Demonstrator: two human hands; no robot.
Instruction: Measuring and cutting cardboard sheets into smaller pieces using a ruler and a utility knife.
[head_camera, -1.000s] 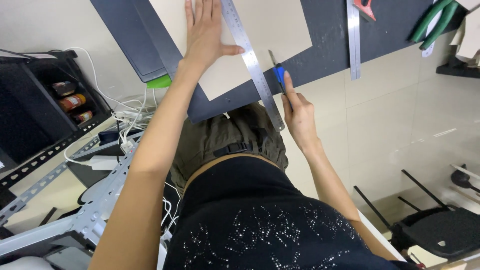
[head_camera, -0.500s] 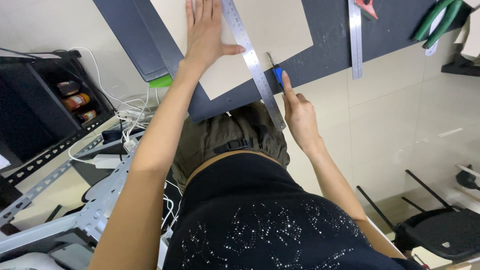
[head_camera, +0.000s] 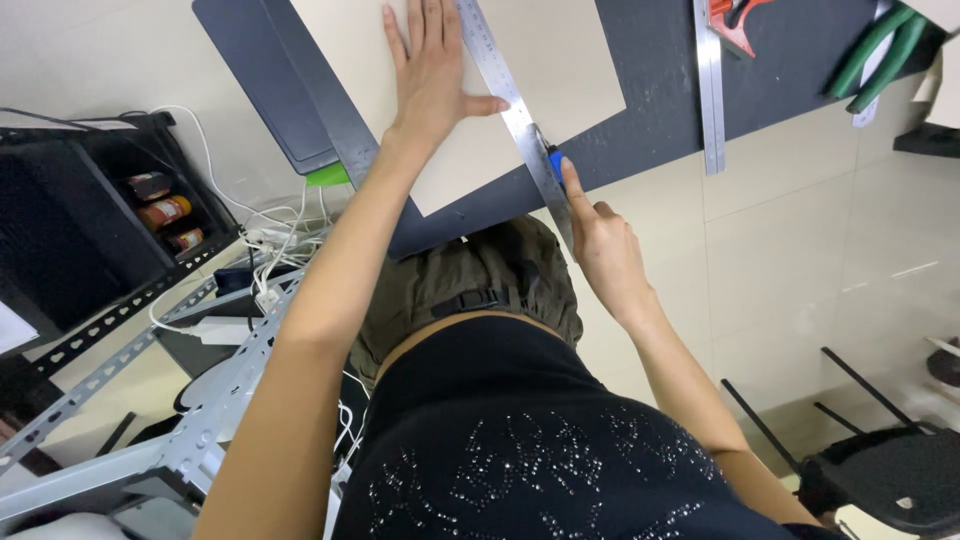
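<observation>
A beige sheet of card lies on a dark cutting mat at the top of the head view. My left hand presses flat on the card, its thumb against a long steel ruler that runs diagonally across the sheet. My right hand grips a blue-handled utility knife, whose blade rests against the ruler's right edge near the card's lower border.
A second steel ruler lies on the mat to the right, with red-handled and green-handled tools beyond. A black shelf with jars and cables stand left. A perforated metal frame sits lower left, a black chair lower right.
The knife and my right hand have shifted slightly along the ruler toward me. My left hand stays pressed on the card and ruler.
</observation>
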